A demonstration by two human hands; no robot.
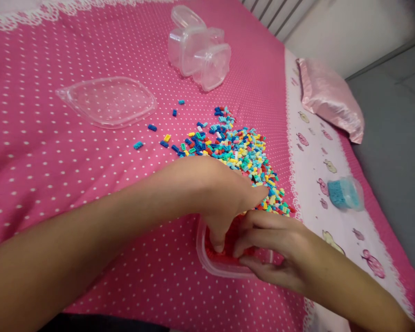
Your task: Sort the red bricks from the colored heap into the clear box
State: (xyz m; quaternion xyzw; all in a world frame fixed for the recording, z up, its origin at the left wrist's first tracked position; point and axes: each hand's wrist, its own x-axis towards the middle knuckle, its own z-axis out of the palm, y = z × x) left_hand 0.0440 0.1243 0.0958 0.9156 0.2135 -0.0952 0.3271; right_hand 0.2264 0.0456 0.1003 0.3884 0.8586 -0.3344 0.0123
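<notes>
Pink polka-dot bedspread (38,138), one, lying under the goods we list; lace-edged pale border (311,184) at right. Pillow (332,99), one, satin-like, on that border. Hands, two: our left hand (228,189) bends at the wrist over the tub, a digit dipping inside; our right hand (280,240) has its fingers half curled across the right side. Whether either pinches a brick we cannot quite tell, the fingertips being crowded. Brick heap (240,150), mixed colours, just beyond the tub. Clear containers (200,50), a cluster, farther off. Clear lid (107,99), one, flat. Tub (201,249), clear plastic, below both hands, holding red bricks (228,256); we judge it light, slightly flexing, smooth, best held by opposite walls under the rim. Bricks: small, hard, likely prone to scatter; pinch by the sides. We find the far edge crowded by the heap, with more room nearside and left.
</notes>
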